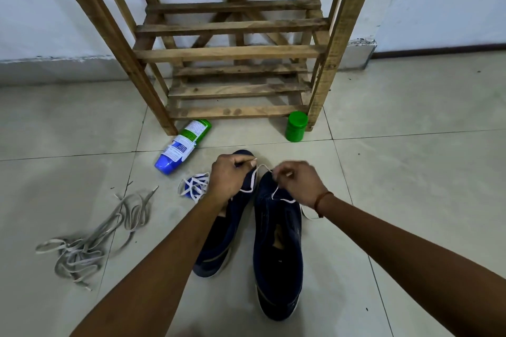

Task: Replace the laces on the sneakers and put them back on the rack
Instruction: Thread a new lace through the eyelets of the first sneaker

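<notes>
Two dark blue sneakers sit side by side on the tiled floor (410,172) in front of the wooden rack (232,52), toes toward it. The left sneaker (219,241) leans onto its side, and the right sneaker (278,254) sits flat, showing a tan lining. A white lace (262,167) crosses the front of the right sneaker and rises to both hands. The left hand (228,178) pinches one stretch of it with curled fingers, and the right hand (298,182) pinches another.

A green jar (296,126) stands upright just beside the rack's front right leg, lid on, contents hidden. A spray can (183,145) lies on its side by the front left leg. A bundled white lace (194,186) lies just past the can, further out from the rack. Grey laces (90,241) sprawl tangled, well out from the rack's left leg. Open tile spreads out from the rack's right leg.
</notes>
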